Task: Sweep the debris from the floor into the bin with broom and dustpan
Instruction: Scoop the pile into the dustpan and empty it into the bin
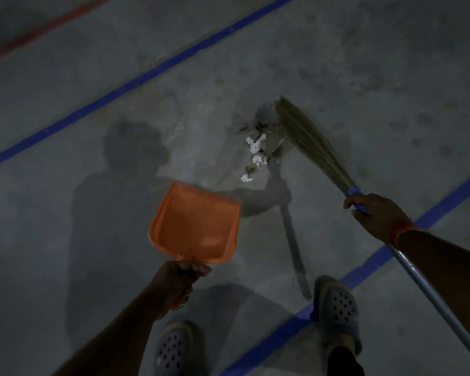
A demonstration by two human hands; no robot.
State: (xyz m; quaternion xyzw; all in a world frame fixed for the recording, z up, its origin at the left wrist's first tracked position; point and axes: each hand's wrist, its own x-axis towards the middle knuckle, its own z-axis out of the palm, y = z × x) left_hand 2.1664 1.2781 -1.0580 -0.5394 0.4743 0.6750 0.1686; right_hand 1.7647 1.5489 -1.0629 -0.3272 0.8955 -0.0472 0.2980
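My left hand (178, 283) grips the handle of an orange dustpan (196, 223), held low over the grey floor with its mouth pointing away from me. My right hand (375, 213) grips the blue collar of a grass broom (307, 134) just above its metal pole. The bristles lie against the floor at the right side of a small pile of debris (255, 150): white crumpled paper scraps and some dark bits. The pile sits a short way beyond and to the right of the dustpan's front edge. No bin is in view.
Blue tape lines (136, 82) cross the concrete floor diagonally, one under my right foot (337, 308). A red line (46, 28) runs at the far left. My left foot (174, 348) stands near the bottom edge. My shadow falls to the left.
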